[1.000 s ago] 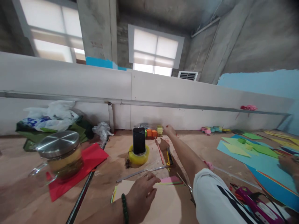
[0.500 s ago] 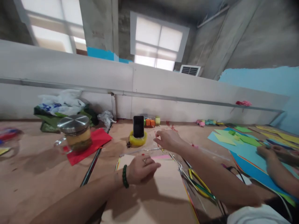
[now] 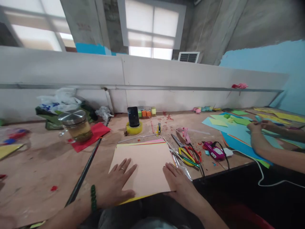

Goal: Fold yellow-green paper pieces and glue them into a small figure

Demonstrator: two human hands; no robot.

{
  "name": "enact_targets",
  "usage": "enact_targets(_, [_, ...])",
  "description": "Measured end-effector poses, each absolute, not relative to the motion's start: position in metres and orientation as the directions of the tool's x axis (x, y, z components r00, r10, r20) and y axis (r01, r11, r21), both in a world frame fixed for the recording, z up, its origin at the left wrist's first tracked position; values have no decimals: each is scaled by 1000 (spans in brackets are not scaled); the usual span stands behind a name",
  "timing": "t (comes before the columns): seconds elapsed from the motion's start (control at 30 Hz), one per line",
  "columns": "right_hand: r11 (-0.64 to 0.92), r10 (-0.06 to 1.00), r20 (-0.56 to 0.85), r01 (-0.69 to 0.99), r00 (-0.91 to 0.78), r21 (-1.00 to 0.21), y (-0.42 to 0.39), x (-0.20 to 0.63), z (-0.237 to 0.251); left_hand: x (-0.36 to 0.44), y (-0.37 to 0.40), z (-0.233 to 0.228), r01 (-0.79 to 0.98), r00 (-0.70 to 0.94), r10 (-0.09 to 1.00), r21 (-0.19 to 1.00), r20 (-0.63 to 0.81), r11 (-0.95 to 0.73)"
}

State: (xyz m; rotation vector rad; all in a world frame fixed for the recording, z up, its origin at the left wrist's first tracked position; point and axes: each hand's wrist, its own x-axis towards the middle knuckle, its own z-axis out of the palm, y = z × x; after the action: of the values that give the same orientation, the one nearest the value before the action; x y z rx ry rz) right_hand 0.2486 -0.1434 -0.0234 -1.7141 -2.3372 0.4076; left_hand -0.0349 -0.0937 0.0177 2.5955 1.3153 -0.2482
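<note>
A stack of coloured paper sheets with a peach sheet [image 3: 145,162] on top lies at the near edge of the wooden table [image 3: 40,165]. My left hand [image 3: 116,183] rests flat on the sheet's near left corner, fingers spread, with a ring and a green bead bracelet on the wrist. Flat on the near right corner lies my right hand [image 3: 178,183], holding nothing. Several scissors [image 3: 187,152] lie just right of the stack. A clear ruler [image 3: 137,138] lies along the stack's far edge.
A phone [image 3: 133,116] stands in a yellow tape roll [image 3: 134,128]. A glass lidded mug [image 3: 76,125] sits on red paper at left. A pink glue gun [image 3: 213,150] and a yellow cutter [image 3: 158,128] lie nearby. Another person's hands [image 3: 256,127] work on coloured sheets at right.
My right hand has drawn back from the far side of the table and now lies flat on the paper. My left hand slid to the near corner. The view tilted down and back.
</note>
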Motion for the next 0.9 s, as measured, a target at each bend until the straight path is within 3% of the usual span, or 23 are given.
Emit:
enact_targets(0.17, [459,888,216,796,-405,-394,-145,263,-32,-35,-110,3,887,462,877,91,-135,-453])
enact_targets(0.33, [441,896,184,755,-405,-485,-146,272,-29,-31,-118,-8,912,409,910,74,-72,-404])
enact_targets(0.47, [337,938,121,771,-325,-541,-144,273,-21,-19,-117,-4,917,397,889,52,-229,-397])
enact_targets(0.57, [283,949,63,742,-310,-608,-141,279,-14,-17,-108,-10,918,392,883,43,-257,-395])
enact_targets(0.7, [273,943,68,640,-326,-718,-140,290,-14,-30,-100,-31,885,465,876,54,-131,-462])
enact_targets(0.9, [395,908,265,453,-325,-799,-140,301,-28,-42,-116,-52,844,531,846,66,43,-533])
